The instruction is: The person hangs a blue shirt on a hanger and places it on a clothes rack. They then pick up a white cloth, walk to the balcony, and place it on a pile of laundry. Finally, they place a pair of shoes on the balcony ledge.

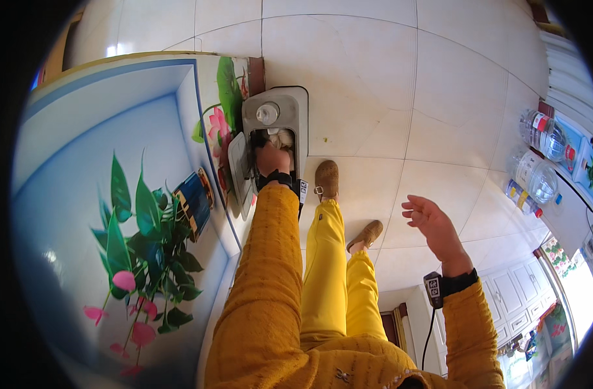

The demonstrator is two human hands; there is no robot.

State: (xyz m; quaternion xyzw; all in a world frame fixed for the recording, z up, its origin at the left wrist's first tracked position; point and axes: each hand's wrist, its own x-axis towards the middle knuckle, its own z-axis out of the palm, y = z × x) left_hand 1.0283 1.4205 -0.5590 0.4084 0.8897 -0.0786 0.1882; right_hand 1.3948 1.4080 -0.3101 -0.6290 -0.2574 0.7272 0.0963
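My left hand [274,159] reaches down into a narrow grey bin [275,96] on the floor by the wall. Its fingers are hidden inside, so I cannot make out whether they hold anything. The bin's lid [239,164] is swung up to the left. Pale crumpled stuff [285,137] shows in the opening beside my fingers. On the bin's far top end rests a small clear round container [267,113]. My right hand [436,227] hangs in the air over the floor, fingers apart and holding nothing.
Large pale tiles [348,71] cover the floor around my brown shoes [327,179]. To the left is a blue flower-painted wall panel [144,129]. Several plastic bottles [536,175] stand along the right side, and white cabinets [517,292] are at the lower right.
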